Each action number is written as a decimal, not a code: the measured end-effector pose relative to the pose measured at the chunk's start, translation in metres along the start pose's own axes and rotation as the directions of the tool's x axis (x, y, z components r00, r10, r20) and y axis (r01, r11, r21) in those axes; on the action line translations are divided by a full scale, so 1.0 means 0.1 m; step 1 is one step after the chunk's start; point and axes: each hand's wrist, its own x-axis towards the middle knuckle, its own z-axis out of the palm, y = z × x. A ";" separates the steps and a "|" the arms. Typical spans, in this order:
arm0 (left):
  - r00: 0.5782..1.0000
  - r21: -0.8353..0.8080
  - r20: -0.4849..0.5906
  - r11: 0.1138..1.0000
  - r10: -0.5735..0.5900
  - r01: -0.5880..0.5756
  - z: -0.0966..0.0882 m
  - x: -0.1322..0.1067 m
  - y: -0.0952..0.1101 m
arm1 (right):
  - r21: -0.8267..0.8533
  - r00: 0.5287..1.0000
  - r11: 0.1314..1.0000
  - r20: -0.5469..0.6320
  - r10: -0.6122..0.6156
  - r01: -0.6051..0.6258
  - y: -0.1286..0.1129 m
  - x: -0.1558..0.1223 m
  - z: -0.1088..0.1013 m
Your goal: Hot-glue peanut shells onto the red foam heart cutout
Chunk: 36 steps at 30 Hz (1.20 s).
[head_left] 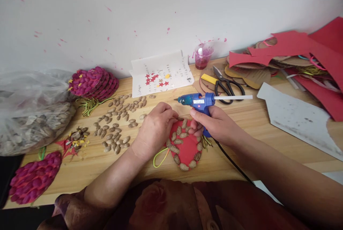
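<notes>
A red heart-shaped card [187, 147] lies on the wooden table, its edge lined with brown seed shells. My left hand [155, 128] rests curled over the heart's upper left, fingertips pressed on a shell at the top. My right hand [217, 124] grips a blue glue gun [199, 102] just above the heart, nozzle pointing left, a white glue stick poking out of its back. A yellow-green loop sticks out from the heart's lower left.
Loose shells [118, 122] are scattered left of my hands. Finished magenta shell hearts [92, 81] [33, 178] lie at the left, beside a plastic bag of shells [32, 115]. Black scissors [227, 85], a pink cup [202, 56], a printed sheet [160, 72] and red card scraps [302, 49] sit behind.
</notes>
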 end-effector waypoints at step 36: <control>0.997 0.141 0.042 0.987 0.067 -0.072 0.05 -0.04 0.07 | -0.026 1.000 0.999 -0.022 -0.020 0.019 0.03 0.00 0.00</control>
